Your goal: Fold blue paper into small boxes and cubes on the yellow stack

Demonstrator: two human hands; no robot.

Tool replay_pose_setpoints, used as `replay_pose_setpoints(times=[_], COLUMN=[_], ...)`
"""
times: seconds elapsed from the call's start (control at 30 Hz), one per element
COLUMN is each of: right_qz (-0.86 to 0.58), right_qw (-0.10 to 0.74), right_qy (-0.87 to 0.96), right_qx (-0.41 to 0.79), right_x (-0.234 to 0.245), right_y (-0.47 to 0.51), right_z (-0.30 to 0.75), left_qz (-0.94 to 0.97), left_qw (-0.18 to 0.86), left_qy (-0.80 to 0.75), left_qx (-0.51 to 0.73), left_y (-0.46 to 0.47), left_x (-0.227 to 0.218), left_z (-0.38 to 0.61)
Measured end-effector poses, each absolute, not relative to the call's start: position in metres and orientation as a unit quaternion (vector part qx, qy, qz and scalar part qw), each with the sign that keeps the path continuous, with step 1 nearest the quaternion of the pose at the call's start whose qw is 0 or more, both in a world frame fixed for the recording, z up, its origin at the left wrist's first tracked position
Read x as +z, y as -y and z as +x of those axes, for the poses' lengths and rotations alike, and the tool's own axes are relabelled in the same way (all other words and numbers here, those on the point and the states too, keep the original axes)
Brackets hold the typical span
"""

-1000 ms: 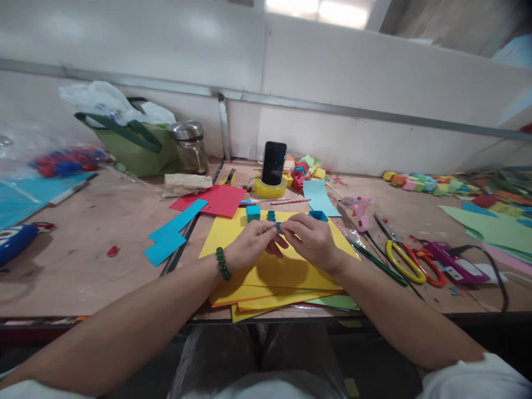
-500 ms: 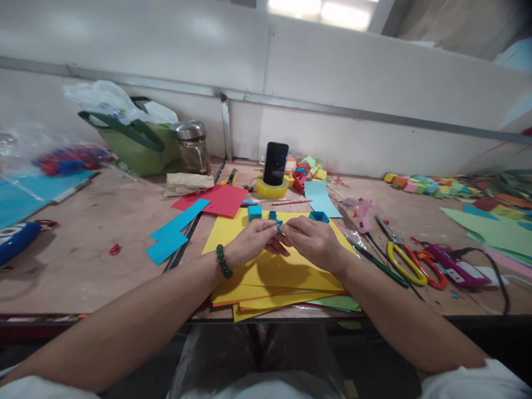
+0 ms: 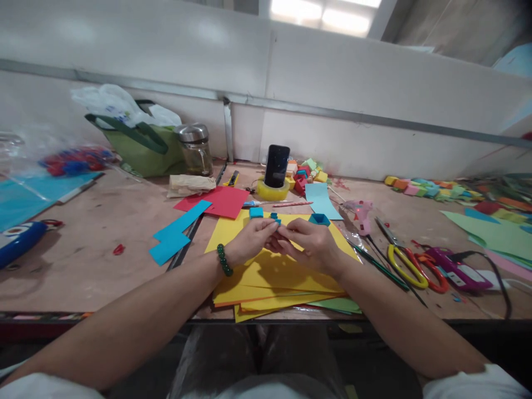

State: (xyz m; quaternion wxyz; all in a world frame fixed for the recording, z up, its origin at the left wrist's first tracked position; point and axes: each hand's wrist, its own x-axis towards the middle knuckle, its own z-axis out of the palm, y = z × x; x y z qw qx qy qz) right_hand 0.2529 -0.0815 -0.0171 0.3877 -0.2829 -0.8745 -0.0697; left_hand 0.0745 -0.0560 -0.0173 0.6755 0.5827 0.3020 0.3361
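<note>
My left hand [image 3: 258, 235] and my right hand [image 3: 310, 241] meet over a stack of yellow paper [image 3: 249, 282]. Between their fingertips is a small piece of blue paper [image 3: 277, 221], mostly hidden by the fingers. The left thumb and fingers pinch it, while the right fingers close on its near right side. Just beyond the hands sit a closed blue paper cube [image 3: 256, 213] and a small folded blue piece [image 3: 274, 215]. An open blue paper box [image 3: 319, 220] lies behind my right hand.
Right of the stack lie a pink glue gun [image 3: 362, 216], yellow-handled scissors [image 3: 405, 266] and a purple device [image 3: 459, 269] with cables. A phone [image 3: 276, 165] stands in a tape roll [image 3: 272, 190] at the back. Blue strips [image 3: 169, 247] and red paper [image 3: 228, 200] lie left.
My right fingers have shifted slightly and bent in closer under the small blue piece, against the left fingertips. The view has moved a little; the things on the table stay put.
</note>
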Motion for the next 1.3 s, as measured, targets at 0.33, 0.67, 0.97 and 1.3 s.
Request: replay_pose_setpoints(times=[0.33, 0.67, 0.97, 1.3], right_qz=[-0.405, -0.392, -0.370, -0.374], right_qw=[0.433, 0.428, 0.366, 0.377], right_qy=[0.789, 0.752, 0.825, 0.829], right_qx=[0.162, 0.311, 0.219, 0.174], right_x=[-0.023, -0.021, -0.011, -0.014], right_y=[0.070, 0.073, 0.077, 0.075], right_z=[0.251, 0.251, 0.253, 0.253], left_qz=[0.663, 0.655, 0.714, 0.698], left_qw=[0.619, 0.632, 0.578, 0.592], left_qy=[-0.297, -0.289, -0.303, -0.293], left_qx=[0.299, 0.296, 0.253, 0.278], left_y=[0.063, 0.062, 0.064, 0.058], left_x=[-0.016, -0.008, -0.008, -0.011], left_z=[0.077, 0.075, 0.074, 0.070])
